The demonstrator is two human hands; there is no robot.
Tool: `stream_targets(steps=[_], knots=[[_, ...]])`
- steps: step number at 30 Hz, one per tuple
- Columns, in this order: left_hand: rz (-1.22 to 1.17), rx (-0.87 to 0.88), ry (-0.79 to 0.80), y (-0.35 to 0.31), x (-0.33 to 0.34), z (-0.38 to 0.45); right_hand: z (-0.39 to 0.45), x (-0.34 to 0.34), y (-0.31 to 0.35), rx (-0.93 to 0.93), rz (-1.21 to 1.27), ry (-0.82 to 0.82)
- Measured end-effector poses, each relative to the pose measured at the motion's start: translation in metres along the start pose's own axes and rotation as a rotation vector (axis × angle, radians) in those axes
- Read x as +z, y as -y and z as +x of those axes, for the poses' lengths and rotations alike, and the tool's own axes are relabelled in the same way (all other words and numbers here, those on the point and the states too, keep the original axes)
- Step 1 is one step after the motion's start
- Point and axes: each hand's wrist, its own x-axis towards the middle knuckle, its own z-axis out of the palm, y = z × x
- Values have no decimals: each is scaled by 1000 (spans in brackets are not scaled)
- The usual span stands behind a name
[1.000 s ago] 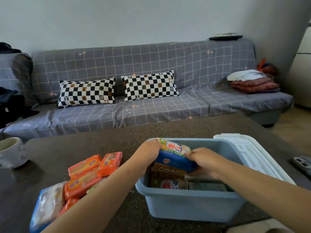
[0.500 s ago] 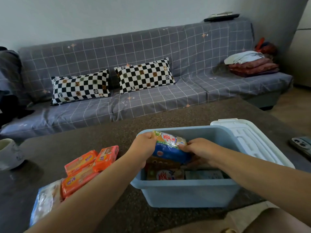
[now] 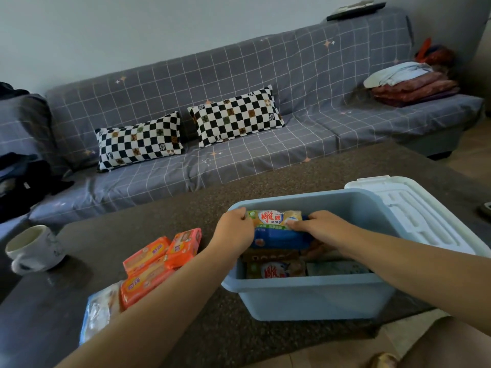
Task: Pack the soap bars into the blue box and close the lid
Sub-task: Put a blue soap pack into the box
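The blue box (image 3: 313, 298) stands open on the dark table, with its white lid (image 3: 414, 211) leaning off its right side. My left hand (image 3: 233, 232) and my right hand (image 3: 321, 227) grip the two ends of a stack of soap bars (image 3: 276, 227), a yellow-green pack on a blue one, held over the box's left half. More wrapped soap bars (image 3: 273, 270) lie on the box's floor. Orange soap packs (image 3: 162, 261) are piled on the table left of the box.
A clear-wrapped packet (image 3: 98, 312) lies under the orange packs. A white mug (image 3: 34, 251) stands at the table's left. Behind the table (image 3: 159, 227) is a grey sofa with two checkered pillows (image 3: 236, 115). A phone's edge (image 3: 486, 208) shows at far right.
Both hands have kept hold of the soap stack, which now sits more level over the box. The camera has tilted, shifting the whole scene.
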Motion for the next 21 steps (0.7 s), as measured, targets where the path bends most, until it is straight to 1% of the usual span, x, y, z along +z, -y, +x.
stream_targets(steps=[1,2,4,6,9,12,14,15,18,21], knots=[[70,100,-12,2,-4,-3,0,1,0,-18,4,-7],[132,164,-4,3,-8,-6,-1,3,0,-44,-1,-20],[313,262,29,3,-11,-9,-1,6,1,-107,-70,-60],[541,350,21,5,-9,-10,-1,8,0,-171,-150,-93],[782,419,-25,6,-4,-6,1,8,-1,-257,-236,-88],[899,457,-63,10,-3,1,3,6,-2,-257,-223,-65],[899,495,-117,18,-4,4,5,5,-4,-254,-203,-69],[842,490,-127,22,-6,5,6,5,-5,-249,-194,-71],[594,433,-94,29,-10,7,7,6,-8,-224,-165,-57],[557,407,-70,28,-10,8,6,6,-6,-195,-152,-46]])
